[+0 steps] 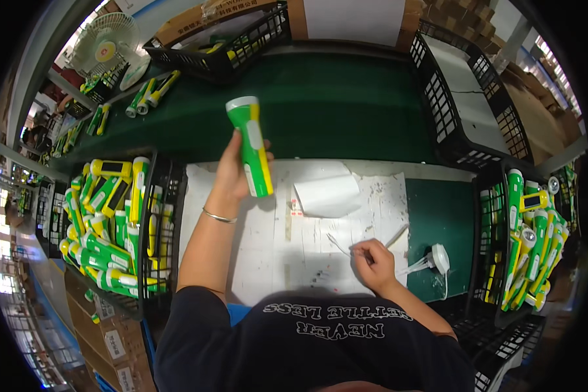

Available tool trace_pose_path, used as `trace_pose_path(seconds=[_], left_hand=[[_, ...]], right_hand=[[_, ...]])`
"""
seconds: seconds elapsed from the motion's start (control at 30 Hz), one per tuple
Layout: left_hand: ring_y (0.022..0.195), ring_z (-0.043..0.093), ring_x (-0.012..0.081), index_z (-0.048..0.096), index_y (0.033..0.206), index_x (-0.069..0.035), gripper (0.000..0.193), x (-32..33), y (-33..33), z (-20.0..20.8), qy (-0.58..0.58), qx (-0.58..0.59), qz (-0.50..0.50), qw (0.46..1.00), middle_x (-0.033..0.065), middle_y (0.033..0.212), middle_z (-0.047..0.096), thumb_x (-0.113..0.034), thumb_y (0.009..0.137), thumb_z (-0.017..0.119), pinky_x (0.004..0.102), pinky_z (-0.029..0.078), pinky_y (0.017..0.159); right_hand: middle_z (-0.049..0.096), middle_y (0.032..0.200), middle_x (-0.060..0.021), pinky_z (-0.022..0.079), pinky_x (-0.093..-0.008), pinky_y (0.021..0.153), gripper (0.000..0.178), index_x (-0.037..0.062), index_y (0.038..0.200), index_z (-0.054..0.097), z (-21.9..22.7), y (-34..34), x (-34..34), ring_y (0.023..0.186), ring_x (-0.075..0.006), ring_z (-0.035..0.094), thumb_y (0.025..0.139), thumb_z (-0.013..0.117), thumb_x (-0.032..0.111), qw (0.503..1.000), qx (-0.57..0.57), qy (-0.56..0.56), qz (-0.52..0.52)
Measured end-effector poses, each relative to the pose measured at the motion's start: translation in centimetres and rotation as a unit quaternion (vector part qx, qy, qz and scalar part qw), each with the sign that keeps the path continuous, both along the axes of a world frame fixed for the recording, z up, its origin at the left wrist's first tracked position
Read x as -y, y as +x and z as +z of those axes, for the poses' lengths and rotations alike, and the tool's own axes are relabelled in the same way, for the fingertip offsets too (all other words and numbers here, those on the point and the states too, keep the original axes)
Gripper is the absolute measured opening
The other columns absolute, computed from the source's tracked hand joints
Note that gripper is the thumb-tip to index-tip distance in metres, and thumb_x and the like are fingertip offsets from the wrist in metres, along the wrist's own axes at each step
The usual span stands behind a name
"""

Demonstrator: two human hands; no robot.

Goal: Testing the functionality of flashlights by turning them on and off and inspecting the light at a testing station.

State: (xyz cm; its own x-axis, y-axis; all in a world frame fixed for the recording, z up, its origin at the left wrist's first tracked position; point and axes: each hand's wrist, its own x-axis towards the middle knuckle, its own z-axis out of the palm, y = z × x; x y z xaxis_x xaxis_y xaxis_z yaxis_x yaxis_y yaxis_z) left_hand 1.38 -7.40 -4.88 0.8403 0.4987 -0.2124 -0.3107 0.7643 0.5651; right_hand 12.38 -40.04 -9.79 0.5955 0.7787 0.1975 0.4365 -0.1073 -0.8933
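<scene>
My left hand (232, 163) grips a green and yellow flashlight (253, 147) with a white head rim, raised above the far edge of the white work sheet (261, 242). Its wide head points away from me. Lower and to the right, my right hand (374, 266) is closed in a pinch on a thin white cable (336, 244), whose end sticks out to the left of the fingers. Just beyond that hand lies a slim grey pen-like stick (397, 235). A round white plug adapter (440, 259) with several white leads is right of the hand.
Black crates full of similar flashlights stand at left (104, 228) and right (532, 242). A curled white paper (326, 195) rests on the sheet. Beyond runs a green belt (333, 98), with loose flashlights (151, 93) at far left and a black crate (460, 98) at far right.
</scene>
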Motion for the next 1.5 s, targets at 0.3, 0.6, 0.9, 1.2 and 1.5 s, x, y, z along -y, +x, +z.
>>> trace_pose_path(seconds=[0.3,0.6,0.9,1.2,1.5], left_hand=[[0.094,0.059,0.0262,0.047,0.119,-0.004,0.049,13.7,0.7,0.2,-0.016,-0.023,-0.132,0.991,0.0157,0.108,0.057,-0.045,0.094,0.038,0.0413,0.054,0.076],[0.063,0.059,0.0171,0.055,0.100,-0.005,0.043,18.4,0.6,-1.7,-0.015,-0.154,-0.114,0.981,0.0088,0.077,0.060,-0.045,0.091,0.045,0.0302,0.050,0.057],[0.059,0.058,0.0166,0.054,0.099,-0.005,0.041,19.7,0.3,-2.3,-0.004,-0.158,-0.104,0.982,0.0090,0.077,0.059,-0.045,0.092,0.045,0.0285,0.049,0.050],[0.071,0.057,0.0155,0.042,0.114,-0.004,0.034,20.0,0.3,0.1,0.121,-0.117,-0.073,0.983,0.0104,0.092,0.056,-0.032,0.095,0.045,0.0290,0.051,0.058],[0.072,0.058,0.0165,0.045,0.116,-0.006,0.042,20.4,-0.2,-1.9,0.260,-0.125,-0.019,0.957,0.0116,0.091,0.059,-0.041,0.098,0.031,0.0310,0.052,0.066]], right_hand=[[0.057,0.074,-0.0059,0.038,-0.0214,0.050,0.010,0.0027,0.088,0.061,-0.3,-0.2,0.5,0.056,-0.0101,0.050,0.078,0.059,0.001,0.998,-0.014,0.063,0.018],[0.055,0.073,-0.0055,0.036,-0.0220,0.048,0.012,0.0025,0.090,0.060,0.8,-0.3,1.7,0.053,-0.0097,0.046,0.078,0.059,0.000,0.994,-0.003,0.112,0.013],[0.055,0.082,-0.0131,0.045,-0.0311,0.063,0.015,0.0013,0.095,0.059,4.8,-0.3,2.8,0.068,-0.0257,0.055,0.089,0.048,0.010,0.995,0.061,0.064,0.037],[0.052,0.068,-0.0054,0.044,-0.0333,0.046,0.004,0.0089,0.077,0.058,7.2,-0.3,1.6,0.054,-0.0228,0.056,0.079,0.059,0.013,0.930,0.357,-0.005,0.088],[0.049,0.063,-0.0043,0.043,-0.0330,0.045,0.014,0.0100,0.068,0.053,6.5,-2.1,1.6,0.051,-0.0227,0.054,0.076,0.061,0.018,0.908,0.386,-0.014,0.158]])
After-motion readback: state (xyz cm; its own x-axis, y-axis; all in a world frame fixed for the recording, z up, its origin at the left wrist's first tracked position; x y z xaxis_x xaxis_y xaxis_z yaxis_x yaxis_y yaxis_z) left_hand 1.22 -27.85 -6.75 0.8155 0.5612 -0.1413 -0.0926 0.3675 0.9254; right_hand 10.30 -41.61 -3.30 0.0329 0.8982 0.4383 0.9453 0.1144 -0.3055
